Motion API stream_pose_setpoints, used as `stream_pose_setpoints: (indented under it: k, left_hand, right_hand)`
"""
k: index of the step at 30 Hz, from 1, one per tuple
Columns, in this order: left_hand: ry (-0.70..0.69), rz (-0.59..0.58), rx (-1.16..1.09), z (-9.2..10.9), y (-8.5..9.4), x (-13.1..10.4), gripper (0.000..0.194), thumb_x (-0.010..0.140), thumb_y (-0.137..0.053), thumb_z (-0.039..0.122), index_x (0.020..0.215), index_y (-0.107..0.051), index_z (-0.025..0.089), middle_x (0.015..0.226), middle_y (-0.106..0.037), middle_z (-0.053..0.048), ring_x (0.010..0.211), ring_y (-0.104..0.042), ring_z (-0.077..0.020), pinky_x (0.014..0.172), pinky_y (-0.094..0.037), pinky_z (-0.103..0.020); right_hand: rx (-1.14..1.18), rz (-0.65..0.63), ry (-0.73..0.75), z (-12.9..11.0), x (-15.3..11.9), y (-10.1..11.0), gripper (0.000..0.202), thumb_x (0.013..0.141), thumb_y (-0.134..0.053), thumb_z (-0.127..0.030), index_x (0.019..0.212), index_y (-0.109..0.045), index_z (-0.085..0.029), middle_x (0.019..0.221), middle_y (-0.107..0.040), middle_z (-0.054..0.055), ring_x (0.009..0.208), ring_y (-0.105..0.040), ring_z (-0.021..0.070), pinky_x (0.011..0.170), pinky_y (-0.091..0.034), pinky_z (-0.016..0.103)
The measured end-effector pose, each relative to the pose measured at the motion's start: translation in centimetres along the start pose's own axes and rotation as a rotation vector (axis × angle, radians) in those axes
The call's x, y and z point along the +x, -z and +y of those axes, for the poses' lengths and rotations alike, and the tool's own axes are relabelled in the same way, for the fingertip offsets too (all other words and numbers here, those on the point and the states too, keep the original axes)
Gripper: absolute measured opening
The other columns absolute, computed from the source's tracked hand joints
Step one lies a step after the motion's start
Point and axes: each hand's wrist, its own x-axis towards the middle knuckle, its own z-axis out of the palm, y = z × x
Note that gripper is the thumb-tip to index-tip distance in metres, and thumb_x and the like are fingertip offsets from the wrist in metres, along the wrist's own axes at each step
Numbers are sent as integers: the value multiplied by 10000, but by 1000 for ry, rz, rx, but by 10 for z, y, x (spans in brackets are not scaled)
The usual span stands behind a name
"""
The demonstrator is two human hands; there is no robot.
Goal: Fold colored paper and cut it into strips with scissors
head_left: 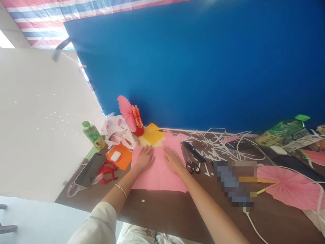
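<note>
Pink paper (159, 174) takes centre stage, lying flat near the front edge of the brown table (157, 206), and both palms are down on it! The left hand (145, 158), a bracelet on its wrist, lies open on the upper left part, fingers stretched away from the body. Across a narrow gap, the right hand (173, 160) matches it, flat and open, fingers angled inward. Just beyond the fingertips, a yellow sheet (154, 133); close on the right, scissors (188, 160) beside a long black tool (195, 151). Over on the left, orange paper (126, 156) carries a small white case (115, 156), with a phone (90, 170) and a green-capped bottle (93, 136) farther out. White cables (215, 145) tangle to the right, a pleated pink fan (296, 189) lies well beyond, and a blue panel (193, 67) backs it all.
</note>
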Motion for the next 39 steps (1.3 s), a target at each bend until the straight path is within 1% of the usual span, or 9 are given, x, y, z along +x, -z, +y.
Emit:
stream_pose_setpoints:
  k: [3, 5, 12, 17, 27, 31, 34, 36, 39]
  left_hand:
    - [9, -22, -18, 1, 1, 0, 511, 915, -212, 374, 1371, -282, 155, 1437, -275, -59, 1326, -227, -245, 1073, -228, -423]
    - [23, -32, -34, 1, 1, -1, 513, 916, -199, 376, 1385, -244, 172, 1442, -262, -46, 1329, -225, -229, 1073, -230, -415]
    - [58, 4, -43, 2, -2, -4, 506, 917, -191, 375, 1386, -243, 193, 1441, -267, -33, 1334, -214, -209, 1079, -223, -398]
    - [76, 7, -40, 5, -1, -6, 513, 914, -202, 375, 1381, -260, 169, 1438, -273, -41, 1332, -218, -218, 1081, -222, -399]
    - [101, 1, -46, 8, -1, -7, 516, 914, -196, 376, 1382, -257, 167, 1444, -261, -35, 1331, -218, -221, 1083, -216, -395]
    - [103, 7, -42, 7, -4, -9, 518, 915, -191, 380, 1385, -247, 170, 1446, -255, -37, 1334, -211, -226, 1082, -215, -403]
    - [83, 6, -35, 4, -3, -7, 516, 915, -201, 390, 1384, -242, 180, 1444, -261, -48, 1333, -214, -226, 1074, -232, -407]
    - [53, 8, -19, 2, -1, -4, 521, 910, -231, 412, 1372, -270, 175, 1442, -265, -65, 1331, -216, -237, 1069, -243, -409]
    - [5, 48, 27, 0, 3, 2, 474, 912, -260, 380, 1300, -396, 145, 1413, -327, -92, 1326, -227, -253, 1065, -253, -405]
  right_hand:
    - [-4, 5, -13, -1, -3, -5, 547, 907, -184, -371, 1386, -260, -119, 1455, -235, 72, 1340, -173, 181, 1101, -130, 382]
    - [-8, 12, -30, -1, -4, -9, 560, 905, -186, -394, 1395, -233, -129, 1460, -221, 65, 1342, -167, 182, 1101, -127, 386]
    - [-17, 19, -63, -1, -3, -13, 553, 908, -168, -393, 1412, -175, -164, 1467, -206, 36, 1345, -151, 165, 1102, -121, 373]
    - [-20, 23, -61, -1, -3, -14, 551, 909, -167, -394, 1410, -184, -165, 1466, -211, 35, 1345, -149, 166, 1101, -124, 373]
    - [-27, 30, -53, -1, -3, -14, 555, 907, -169, -402, 1408, -190, -164, 1466, -212, 37, 1345, -151, 169, 1102, -126, 371]
    - [-15, 25, -52, 1, -2, -14, 559, 904, -176, -409, 1407, -192, -169, 1466, -212, 36, 1345, -150, 174, 1101, -127, 376]
    - [16, 6, -24, 5, 0, -10, 577, 895, -202, -433, 1408, -191, -169, 1469, -199, 43, 1345, -153, 183, 1099, -137, 384]
    - [33, -6, 0, 6, 1, -5, 592, 884, -243, -449, 1406, -197, -173, 1472, -188, 43, 1346, -151, 186, 1097, -147, 382]
    - [15, 39, 14, 5, 0, -2, 578, 879, -278, -436, 1379, -277, -146, 1462, -221, 64, 1348, -140, 199, 1102, -120, 384]
